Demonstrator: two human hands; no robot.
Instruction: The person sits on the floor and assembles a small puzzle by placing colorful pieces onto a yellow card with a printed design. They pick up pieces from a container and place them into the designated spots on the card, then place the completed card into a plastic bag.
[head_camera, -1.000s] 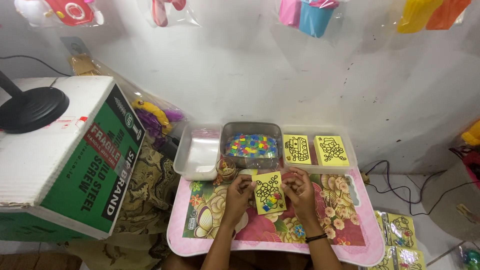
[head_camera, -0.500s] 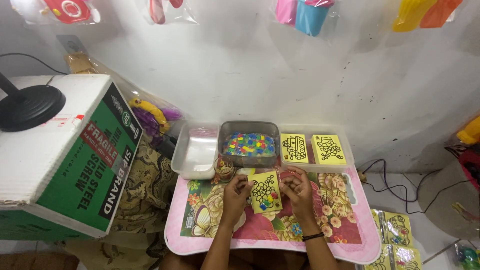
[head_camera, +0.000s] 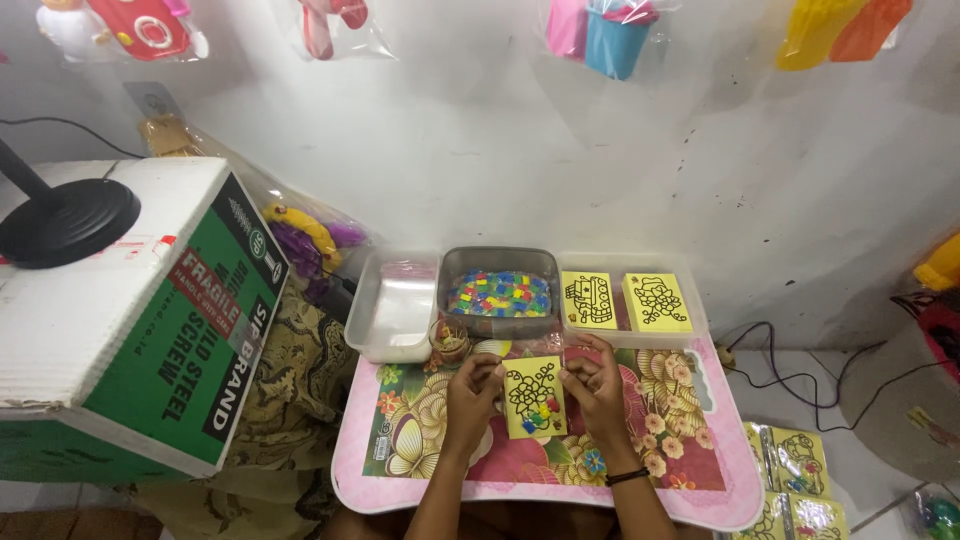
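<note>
My left hand (head_camera: 470, 392) and my right hand (head_camera: 597, 387) hold a small yellow card (head_camera: 534, 396) by its two side edges. The card has a black flower outline, and a few coloured pieces sit in its lower part. It hovers just above a pink floral tray table (head_camera: 400, 470). A black band circles my right wrist. Behind the card stands a grey tub (head_camera: 500, 262) full of small coloured tiles. Two more yellow outline cards (head_camera: 588, 299) (head_camera: 657, 301) lie side by side in a clear tray at the back right.
An empty clear plastic tray (head_camera: 392, 312) sits left of the tub, with a small round jar (head_camera: 449, 340) in front. A big green and white cardboard box (head_camera: 130, 310) with a black lamp base stands at left. More yellow cards (head_camera: 790, 470) lie on the floor at right, near cables.
The card has shifted slightly with both hands still holding it. Nothing else has moved.
</note>
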